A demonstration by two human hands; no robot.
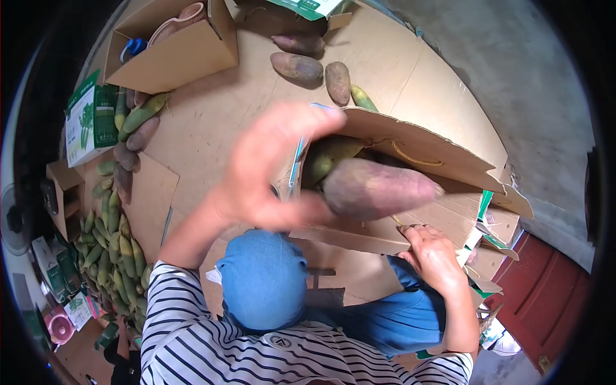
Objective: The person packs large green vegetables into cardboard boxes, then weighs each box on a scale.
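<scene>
My left hand (266,170), smeared by motion, is held over the near-left side of a cardboard box (449,221) with its thumb and fingers spread wide apart. Just beyond the fingertips, above the box opening, is a large purplish radish (378,189), also blurred; the hand is not wrapped round it. A green radish (330,159) lies inside the box, partly hidden. My right hand (433,253) grips the box's near edge, fingers hooked over the rim. A yellow rope handle (410,155) shows on the far inner wall.
Several purplish radishes (298,67) lie beyond the box. An open carton (186,58) stands upper left beside a green-white box (93,119). Green radishes are heaped (112,250) at left. A grey wall (513,77) and a red door (539,295) bound the right.
</scene>
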